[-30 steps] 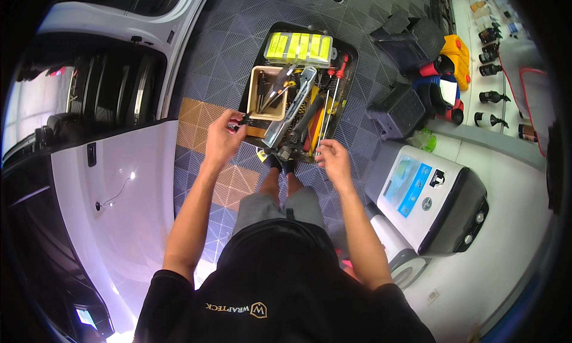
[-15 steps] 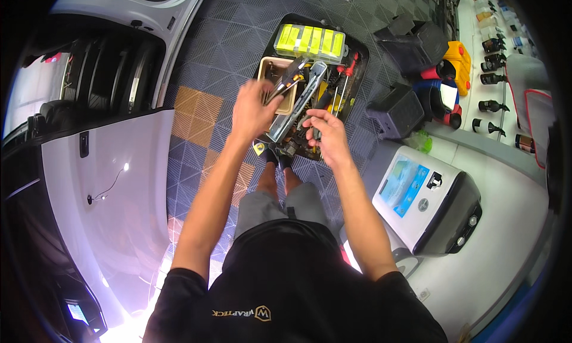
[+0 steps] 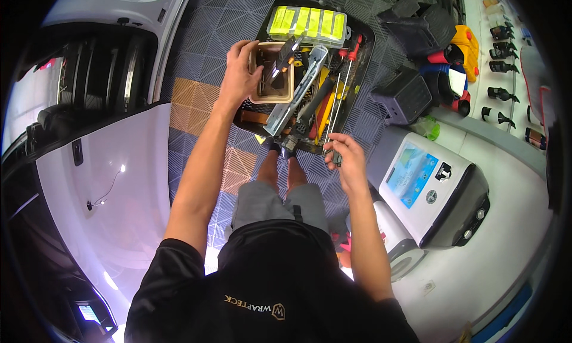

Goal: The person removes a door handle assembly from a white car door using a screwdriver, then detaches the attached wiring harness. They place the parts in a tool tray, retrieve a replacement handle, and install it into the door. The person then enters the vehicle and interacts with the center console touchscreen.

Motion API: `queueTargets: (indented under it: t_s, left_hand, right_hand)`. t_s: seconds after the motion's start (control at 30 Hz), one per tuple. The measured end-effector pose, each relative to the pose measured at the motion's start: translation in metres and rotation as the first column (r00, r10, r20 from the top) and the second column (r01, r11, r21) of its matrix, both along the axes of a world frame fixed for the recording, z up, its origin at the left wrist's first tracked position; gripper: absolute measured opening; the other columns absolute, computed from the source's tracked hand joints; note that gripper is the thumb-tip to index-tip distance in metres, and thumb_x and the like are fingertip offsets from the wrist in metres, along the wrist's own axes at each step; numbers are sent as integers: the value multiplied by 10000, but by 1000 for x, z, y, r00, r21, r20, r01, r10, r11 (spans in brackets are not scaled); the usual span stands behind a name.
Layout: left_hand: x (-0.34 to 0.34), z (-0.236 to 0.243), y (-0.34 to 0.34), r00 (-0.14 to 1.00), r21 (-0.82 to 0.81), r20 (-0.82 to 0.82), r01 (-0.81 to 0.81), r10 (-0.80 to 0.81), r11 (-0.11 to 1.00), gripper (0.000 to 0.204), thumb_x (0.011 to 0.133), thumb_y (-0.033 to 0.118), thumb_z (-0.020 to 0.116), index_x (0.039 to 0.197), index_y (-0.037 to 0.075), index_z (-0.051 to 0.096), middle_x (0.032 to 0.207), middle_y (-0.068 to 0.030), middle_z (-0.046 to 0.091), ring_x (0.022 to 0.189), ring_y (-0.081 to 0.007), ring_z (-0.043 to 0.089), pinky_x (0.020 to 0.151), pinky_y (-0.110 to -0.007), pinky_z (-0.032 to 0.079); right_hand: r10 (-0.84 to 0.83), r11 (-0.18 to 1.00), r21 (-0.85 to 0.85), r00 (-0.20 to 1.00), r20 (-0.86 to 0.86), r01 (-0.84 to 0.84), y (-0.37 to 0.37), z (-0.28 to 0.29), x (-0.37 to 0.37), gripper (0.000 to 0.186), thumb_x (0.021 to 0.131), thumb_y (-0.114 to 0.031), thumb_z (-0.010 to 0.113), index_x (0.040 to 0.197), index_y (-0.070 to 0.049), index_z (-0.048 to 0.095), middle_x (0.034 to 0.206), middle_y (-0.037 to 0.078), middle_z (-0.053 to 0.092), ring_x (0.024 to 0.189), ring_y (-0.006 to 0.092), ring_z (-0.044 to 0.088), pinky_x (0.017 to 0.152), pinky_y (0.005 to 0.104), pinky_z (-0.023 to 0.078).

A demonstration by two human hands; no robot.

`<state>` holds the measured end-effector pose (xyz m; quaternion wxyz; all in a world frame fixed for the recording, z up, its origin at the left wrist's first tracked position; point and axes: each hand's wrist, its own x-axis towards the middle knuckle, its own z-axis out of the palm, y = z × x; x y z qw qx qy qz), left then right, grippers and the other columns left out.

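Left hand: your left hand is curled at the left wall of the tan bin, fingers near its far corner and thumb reaching over the inside; that spread would suit steadying the bin, but I cannot tell whether you are clamping the wall or only touching it.
Right hand: your right hand has its fingers bent around a small dark piece, held near the fingertips, probably because it is too slight for a full palm grip; its exact kind is too small to tell.
Tan bin: just right of your left hand, on the black tray; its raised walls likely keep loose tools together.
Dark-handled tools: beside your left thumb, these tools lean across the bin, apparently too long to lie flat inside.
Metal channel: the silver channel lies slantwise between your hands, close along the bin, perhaps because its length fits best that way.
Red-handled screwdrivers: ahead of your right hand, the screwdrivers point their shafts back toward you, handles farthest away.
Organizer: beyond both hands, the clear organizer box lies across the tray's far end, where its width seems to fit.
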<state>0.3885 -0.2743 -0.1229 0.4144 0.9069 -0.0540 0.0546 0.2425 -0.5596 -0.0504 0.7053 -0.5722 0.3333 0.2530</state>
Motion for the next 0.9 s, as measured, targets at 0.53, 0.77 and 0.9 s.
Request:
queueTargets:
  t_s: [0.53, 0.77, 0.9]
  left_hand:
    - [12, -19, -59, 553, 650, -633, 759, -543, 15, 171, 880, 164, 637, 883, 163, 808, 1004, -25, 761, 876, -216, 739, 656, -364, 556]
    - [22, 2, -59, 416, 619, -664, 771, -622, -146, 195, 926, 191, 611, 939, 143, 800, 931, -30, 773, 857, -233, 750, 661, -374, 591]
    - [26, 39, -38, 508, 591, -644, 805, -572, 50, 162, 925, 187, 629, 888, 105, 764, 878, -43, 752, 800, -227, 726, 682, -353, 576]
  right_hand:
    - [72, 997, 33, 990, 119, -76, 22, 15, 29, 245, 986, -132, 562, 1185, 3, 608, 959, 94, 669, 701, 109, 605, 548, 235, 456]
    - [34, 998, 47, 993, 111, -40, 19, 15, 5, 247, 985, -105, 553, 1188, 25, 608, 950, 97, 664, 683, 116, 616, 531, 232, 461]
    - [13, 999, 32, 994, 109, -17, 10, 14, -2, 256, 989, -117, 549, 1190, 30, 606, 961, 108, 665, 684, 121, 617, 531, 237, 465]
